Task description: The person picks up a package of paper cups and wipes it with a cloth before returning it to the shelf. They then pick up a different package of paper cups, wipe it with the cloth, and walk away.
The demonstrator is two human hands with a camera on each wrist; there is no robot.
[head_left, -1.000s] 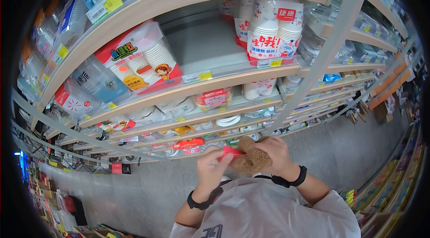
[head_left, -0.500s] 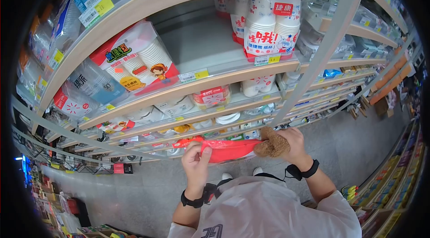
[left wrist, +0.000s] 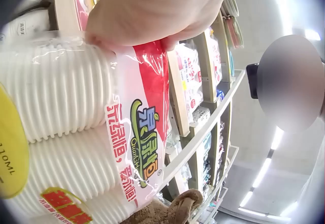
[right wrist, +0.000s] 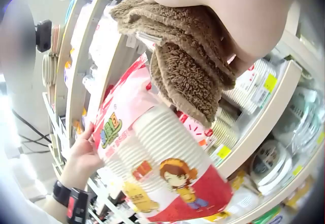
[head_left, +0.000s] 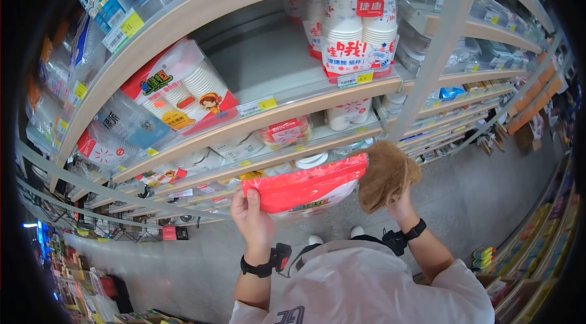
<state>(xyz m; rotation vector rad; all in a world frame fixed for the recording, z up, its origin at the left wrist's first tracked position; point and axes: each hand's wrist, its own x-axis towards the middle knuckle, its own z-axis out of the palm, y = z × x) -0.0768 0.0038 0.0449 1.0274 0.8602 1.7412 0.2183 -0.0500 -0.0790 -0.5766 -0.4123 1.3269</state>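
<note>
A red-and-white plastic pack of white paper cups hangs in front of the person's body, its top edge pinched at the left end by the left hand. In the left wrist view that hand grips the film above the stacked cups. The right hand holds a folded brown fluffy cloth against the pack's right end. From the right wrist, the cloth lies bunched under the right hand, over the upper part of the pack.
Shelves with a curved wooden edge hold a similar cup pack at left and a white cup pack farther right. A grey upright pole stands at right. Grey floor lies below, with more shelving at lower right.
The pack, mostly hidden by the hands and cloth at first, is now spread out and lifted toward the shelf. The hands have moved apart, and the cloth hangs more unfolded.
</note>
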